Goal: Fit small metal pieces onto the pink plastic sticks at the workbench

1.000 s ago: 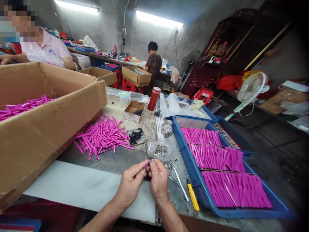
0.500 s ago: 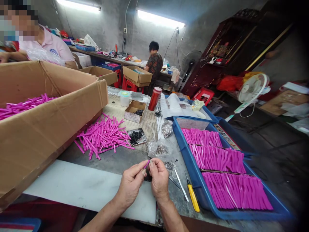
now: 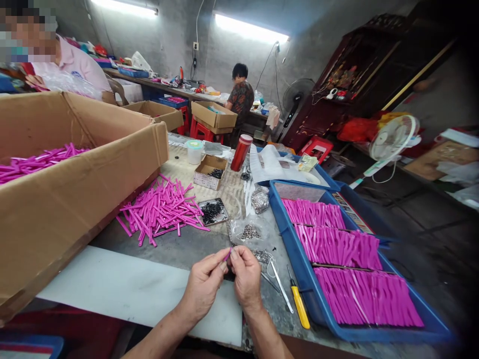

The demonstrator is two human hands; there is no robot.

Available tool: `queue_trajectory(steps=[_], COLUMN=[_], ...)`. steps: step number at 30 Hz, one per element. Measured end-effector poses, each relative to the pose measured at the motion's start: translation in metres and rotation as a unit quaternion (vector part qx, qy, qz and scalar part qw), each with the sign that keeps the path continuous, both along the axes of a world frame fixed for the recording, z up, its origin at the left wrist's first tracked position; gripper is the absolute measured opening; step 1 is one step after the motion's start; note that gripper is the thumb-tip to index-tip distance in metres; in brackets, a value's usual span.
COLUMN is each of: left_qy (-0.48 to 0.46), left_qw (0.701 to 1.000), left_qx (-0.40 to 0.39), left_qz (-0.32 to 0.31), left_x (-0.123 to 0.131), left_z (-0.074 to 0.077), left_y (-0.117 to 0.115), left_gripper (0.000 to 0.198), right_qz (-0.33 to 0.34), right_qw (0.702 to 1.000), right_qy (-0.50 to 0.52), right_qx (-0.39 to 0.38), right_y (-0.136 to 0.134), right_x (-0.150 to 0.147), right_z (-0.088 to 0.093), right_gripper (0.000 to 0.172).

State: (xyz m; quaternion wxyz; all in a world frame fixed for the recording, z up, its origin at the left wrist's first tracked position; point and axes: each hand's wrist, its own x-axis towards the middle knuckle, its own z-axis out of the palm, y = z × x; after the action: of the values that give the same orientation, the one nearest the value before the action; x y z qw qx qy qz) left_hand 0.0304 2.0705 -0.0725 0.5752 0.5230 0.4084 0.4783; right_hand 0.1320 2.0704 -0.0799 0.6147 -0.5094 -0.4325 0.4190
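Over the front of the table, my left hand (image 3: 204, 284) pinches a thin magenta plastic stick (image 3: 228, 254) between thumb and finger. My right hand (image 3: 246, 276) is closed at the stick's far tip, thumb against finger. Most of the stick is hidden by my fingers. Beyond my hands lies a loose pile of similar magenta sticks (image 3: 160, 209). Beside it is a small tray of black parts (image 3: 213, 211). A plastic bag of small metal parts (image 3: 250, 232) sits just past my fingertips.
A large cardboard box (image 3: 86, 199) stands at left, with magenta sticks inside. At right is a blue tray (image 3: 307, 294) with rows of magenta pieces. A yellow-handled screwdriver (image 3: 299, 305), a white board (image 3: 123, 284) and a red flask (image 3: 241, 153) lie or stand around. Two people work behind.
My hands keep nearly the same pose on the stick. The person at the left has shifted a little, and the whole view has moved slightly.
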Motion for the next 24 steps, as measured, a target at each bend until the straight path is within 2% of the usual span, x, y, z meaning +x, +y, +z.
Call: queue_trajectory(steps=[5, 11, 16, 21, 24], left_qy=[-0.017, -0.041, -0.025, -0.029, -0.022], left_qw=[1.0, 0.999, 0.999, 0.999, 0.999], left_qx=[-0.011, -0.028, -0.033, -0.029, -0.031], left_qz=[-0.015, -0.01, -0.017, -0.013, -0.016], left_x=[0.0001, 0.0008, 0.0001, 0.0, -0.0004], left_z=[-0.001, 0.0001, 0.0016, 0.0004, 0.0014], left_y=[-0.0016, -0.002, -0.002, -0.0016, -0.0015], left_gripper=[0.031, 0.032, 0.032, 0.032, 0.032], right_qz=[-0.003, 0.016, -0.036, -0.006, -0.026], right_qw=[0.999, 1.0, 0.997, 1.0, 0.999], right_qy=[0.007, 0.004, 0.052, 0.024, 0.026], right_qx=[-0.034, -0.013, -0.034, -0.014, -0.029], right_y=[0.0028, 0.0047, 0.0084, 0.0085, 0.0098], right_x=[0.0022, 0.0034, 0.0051, 0.0048, 0.0057], right_z=[-0.003, -0.0023, -0.0038, -0.0034, -0.0025], right_gripper=[0.036, 0.028, 0.031, 0.029, 0.028])
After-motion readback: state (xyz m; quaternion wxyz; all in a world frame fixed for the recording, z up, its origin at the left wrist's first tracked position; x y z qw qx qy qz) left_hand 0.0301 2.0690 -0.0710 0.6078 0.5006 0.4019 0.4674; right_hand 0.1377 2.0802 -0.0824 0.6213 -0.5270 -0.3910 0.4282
